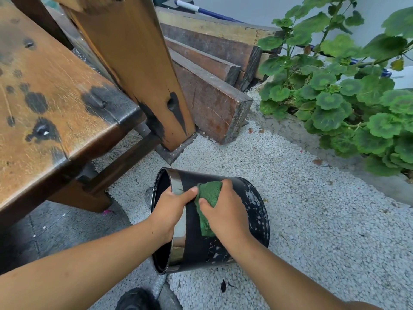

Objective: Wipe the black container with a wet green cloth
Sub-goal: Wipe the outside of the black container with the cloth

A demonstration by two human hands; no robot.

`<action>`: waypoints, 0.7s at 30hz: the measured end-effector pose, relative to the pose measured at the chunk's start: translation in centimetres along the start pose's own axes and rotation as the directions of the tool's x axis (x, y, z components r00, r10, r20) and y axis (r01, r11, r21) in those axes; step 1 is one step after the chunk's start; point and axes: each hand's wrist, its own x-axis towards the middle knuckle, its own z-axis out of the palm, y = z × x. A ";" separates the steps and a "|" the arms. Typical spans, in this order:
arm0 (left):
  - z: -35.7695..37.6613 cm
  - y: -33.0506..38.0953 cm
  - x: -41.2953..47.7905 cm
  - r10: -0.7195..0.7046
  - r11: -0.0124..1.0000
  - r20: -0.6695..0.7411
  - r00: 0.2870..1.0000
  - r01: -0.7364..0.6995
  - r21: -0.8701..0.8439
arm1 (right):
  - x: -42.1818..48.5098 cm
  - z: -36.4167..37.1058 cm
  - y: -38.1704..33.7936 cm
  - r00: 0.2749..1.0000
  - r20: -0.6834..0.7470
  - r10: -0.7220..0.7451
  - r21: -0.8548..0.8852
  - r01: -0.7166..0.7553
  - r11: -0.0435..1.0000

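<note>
The black container [250, 206] lies on its side on white gravel, its open mouth facing left, with a shiny metal band near the rim. My left hand [172, 206] grips the rim, thumb on the outside over the band and fingers inside. My right hand [225, 209] presses a crumpled green cloth [209, 193] flat against the container's upper side wall. Pale wet spots and smears show on the wall toward the container's base at the right.
A stained wooden bench [49, 104] and its upright leg [138, 63] stand at the left. Stacked wooden beams [210, 95] lie behind the container. A leafy green plant [348, 97] fills the right, beside a concrete kerb. White gravel [324, 231] covers the ground.
</note>
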 end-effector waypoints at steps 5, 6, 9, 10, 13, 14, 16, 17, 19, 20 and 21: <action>-0.8 -0.2 0.2 -0.049 0.999 -0.019 0.999 0.049 -0.014 | 1.0 -0.2 1.2 0.999 -0.021 0.032 -0.058 -0.033 0.998; -0.9 -0.2 0.2 -0.059 0.998 -0.018 0.998 0.058 -0.026 | 1.2 -0.2 1.5 0.999 -0.026 0.041 -0.063 -0.043 0.997; -1.3 -0.3 0.4 -0.070 0.997 -0.013 0.997 0.069 -0.036 | 1.7 -0.4 2.5 0.997 -0.054 0.058 -0.091 -0.063 0.994; -1.4 -0.2 0.4 -0.076 0.996 -0.012 0.997 0.075 -0.041 | 1.8 -0.4 2.9 0.996 -0.061 0.063 -0.106 -0.069 0.992; -1.9 -0.2 0.2 -0.095 0.995 -0.012 0.995 0.094 -0.042 | 2.1 -0.7 4.1 0.994 -0.071 0.089 -0.137 -0.098 0.986; -2.1 -0.4 0.3 -0.097 0.995 -0.013 0.995 0.096 -0.040 | 2.2 -0.9 4.5 0.992 -0.072 0.100 -0.146 -0.109 0.983; -2.3 -0.4 0.3 -0.096 0.995 -0.022 0.995 0.095 -0.029 | 2.4 -1.2 5.3 0.991 -0.076 0.113 -0.166 -0.125 0.978; -2.4 -0.4 0.3 -0.098 0.995 -0.024 0.995 0.097 -0.022 | 2.5 -1.3 5.7 0.990 -0.079 0.120 -0.175 -0.133 0.976; -2.5 -0.4 0.3 -0.095 0.995 -0.015 0.995 0.095 -0.011 | 2.7 -1.7 6.4 0.987 -0.090 0.136 -0.183 -0.151 0.971; -2.5 -0.3 0.2 -0.097 0.995 -0.008 0.995 0.097 -0.006 | 2.7 -1.9 6.8 0.985 -0.095 0.146 -0.186 -0.161 0.969; -2.7 -0.2 0.2 -0.106 0.994 -0.002 0.994 0.106 -0.005 | 2.8 -2.1 7.1 0.983 -0.100 0.153 -0.189 -0.170 0.967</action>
